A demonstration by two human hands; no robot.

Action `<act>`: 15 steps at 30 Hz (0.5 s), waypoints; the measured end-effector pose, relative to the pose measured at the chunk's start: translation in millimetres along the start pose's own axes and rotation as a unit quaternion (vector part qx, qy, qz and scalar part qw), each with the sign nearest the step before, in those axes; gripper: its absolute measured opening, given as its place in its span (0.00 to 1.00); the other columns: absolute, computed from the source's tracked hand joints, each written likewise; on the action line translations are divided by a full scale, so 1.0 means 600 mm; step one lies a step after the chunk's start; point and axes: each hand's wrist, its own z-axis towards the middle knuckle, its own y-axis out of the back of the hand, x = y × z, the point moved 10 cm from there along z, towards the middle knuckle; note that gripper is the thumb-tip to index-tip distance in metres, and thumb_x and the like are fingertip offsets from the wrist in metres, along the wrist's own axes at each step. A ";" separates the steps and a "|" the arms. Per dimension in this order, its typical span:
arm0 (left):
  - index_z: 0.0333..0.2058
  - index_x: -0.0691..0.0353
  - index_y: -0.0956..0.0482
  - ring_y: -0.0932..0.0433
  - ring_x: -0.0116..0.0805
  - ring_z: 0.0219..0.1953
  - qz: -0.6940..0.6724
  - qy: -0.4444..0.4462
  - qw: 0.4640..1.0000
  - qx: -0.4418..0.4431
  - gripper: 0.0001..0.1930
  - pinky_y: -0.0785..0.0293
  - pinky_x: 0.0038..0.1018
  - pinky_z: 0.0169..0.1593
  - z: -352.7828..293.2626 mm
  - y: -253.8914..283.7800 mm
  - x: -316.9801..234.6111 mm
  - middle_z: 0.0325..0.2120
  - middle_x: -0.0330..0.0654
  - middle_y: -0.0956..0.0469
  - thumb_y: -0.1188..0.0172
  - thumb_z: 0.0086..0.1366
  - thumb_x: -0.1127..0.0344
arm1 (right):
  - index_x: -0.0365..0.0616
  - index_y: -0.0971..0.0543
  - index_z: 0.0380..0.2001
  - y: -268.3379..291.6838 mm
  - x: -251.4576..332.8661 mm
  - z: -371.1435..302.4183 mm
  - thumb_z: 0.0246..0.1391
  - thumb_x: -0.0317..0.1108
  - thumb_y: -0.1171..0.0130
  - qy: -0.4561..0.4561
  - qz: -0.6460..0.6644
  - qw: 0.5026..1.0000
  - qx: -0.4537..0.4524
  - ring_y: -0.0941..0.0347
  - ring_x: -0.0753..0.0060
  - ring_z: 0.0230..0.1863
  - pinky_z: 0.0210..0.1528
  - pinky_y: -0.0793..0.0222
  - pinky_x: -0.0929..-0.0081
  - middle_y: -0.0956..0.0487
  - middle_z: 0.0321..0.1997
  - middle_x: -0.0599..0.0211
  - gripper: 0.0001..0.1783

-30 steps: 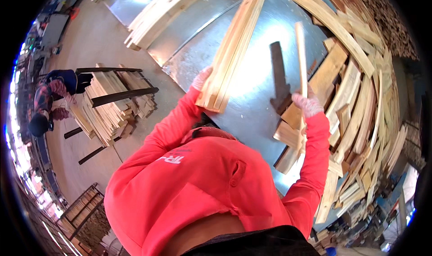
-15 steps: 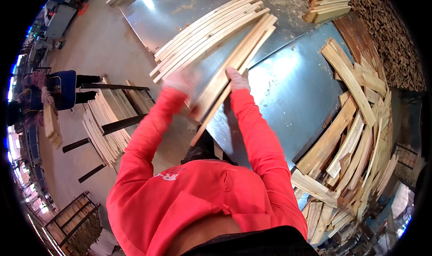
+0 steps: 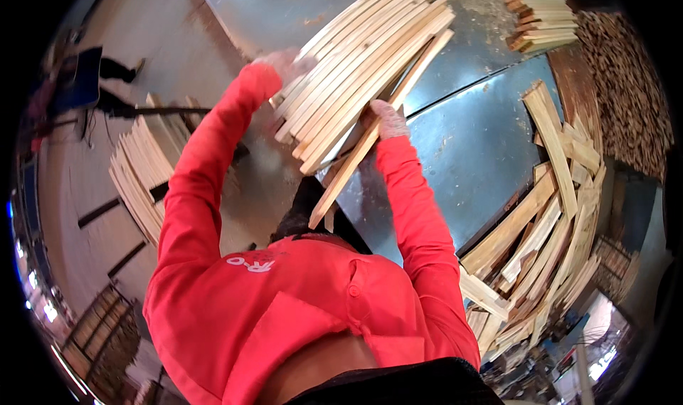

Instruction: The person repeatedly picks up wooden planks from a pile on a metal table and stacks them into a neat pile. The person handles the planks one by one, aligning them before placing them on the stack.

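Looking down from my remote seat, I have the right hand (image 3: 391, 119), pale-gloved below a red sleeve, closed around one long, narrow, pale wooden strip (image 3: 347, 179). That strip slants through the grip: its near end juts past the edge of the blue-grey sheet-metal table (image 3: 462, 184) towards the body, while its far end reaches forward of the hand, alongside a fanned row of slim, pale wooden strips (image 3: 370, 70). Just left of the right hand a dark wedge of space parts strip and row, narrowing as it runs away; I cannot tell whether the two touch at the far end.

The left hand (image 3: 288, 67), also pale-gloved, is at the row's left side, by the near ends. It is blurred, so I cannot tell whether its fingers are spread or curled, or whether they press on the wood. Just left of it the table stops and a grey-brown floor (image 3: 153, 20) begins (my fisheye bends straight edges, so I trust no curve here).

Room is widest to the right of the right hand: a broad run of smooth metal, crossed ahead by a dark straight seam (image 3: 466, 88), reaches to a jumbled heap of rough, brown-and-cream wooden boards (image 3: 523, 213), well apart from the hand.
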 end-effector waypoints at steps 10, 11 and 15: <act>0.56 0.60 0.27 0.27 0.51 0.55 -0.070 0.092 0.993 0.002 0.41 0.34 0.41 0.58 0.048 0.004 -0.022 0.52 0.55 0.25 0.55 0.60 0.28 | 0.42 0.25 0.33 -0.065 -0.051 -0.051 0.52 0.45 0.43 0.170 -0.253 0.941 0.148 0.28 0.67 0.33 0.35 0.29 0.70 0.23 0.36 0.64 0.16; 0.56 0.62 0.27 0.27 0.52 0.55 -0.089 0.089 0.992 0.005 0.43 0.34 0.41 0.58 0.060 0.008 -0.023 0.53 0.55 0.25 0.54 0.59 0.28 | 0.44 0.23 0.30 -0.073 -0.073 -0.054 0.54 0.45 0.43 0.169 -0.199 0.953 0.153 0.28 0.70 0.32 0.32 0.31 0.72 0.21 0.36 0.66 0.14; 0.61 0.65 0.35 0.30 0.51 0.59 0.043 0.100 0.993 -0.044 0.45 0.37 0.40 0.62 0.074 0.020 -0.016 0.55 0.56 0.28 0.54 0.60 0.29 | 0.43 0.25 0.32 -0.129 -0.051 -0.100 0.53 0.38 0.46 0.297 -0.393 0.849 0.189 0.28 0.72 0.32 0.35 0.33 0.77 0.24 0.33 0.68 0.09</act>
